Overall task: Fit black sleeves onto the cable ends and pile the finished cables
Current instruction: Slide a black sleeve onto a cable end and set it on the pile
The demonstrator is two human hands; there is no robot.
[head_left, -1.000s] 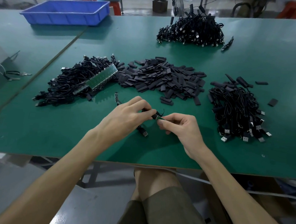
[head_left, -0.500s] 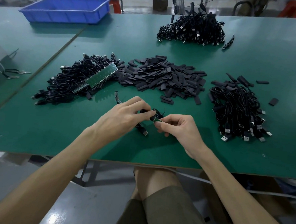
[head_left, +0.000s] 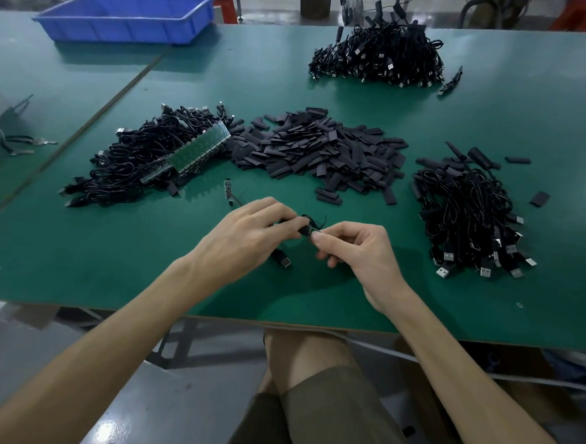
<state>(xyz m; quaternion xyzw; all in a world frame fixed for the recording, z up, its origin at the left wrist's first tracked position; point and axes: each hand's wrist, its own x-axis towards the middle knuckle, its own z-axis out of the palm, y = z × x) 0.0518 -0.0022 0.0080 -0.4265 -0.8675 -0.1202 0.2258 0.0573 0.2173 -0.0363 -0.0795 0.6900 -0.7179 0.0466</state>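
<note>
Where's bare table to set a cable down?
Free: table front-left, between left cable pile and near edge; wide band between sleeve pile and far cable pile. Crowded: middle row, left cable pile touching sleeve pile, right cable pile close by; centre front taken by left hand and right hand pinching a cable.

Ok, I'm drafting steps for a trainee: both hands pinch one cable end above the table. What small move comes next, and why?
Probably the left hand pushes the black sleeve along toward the right hand, which pinches the cable end. The sleeve sits between both sets of fingertips, so the fit looks unfinished.
</note>
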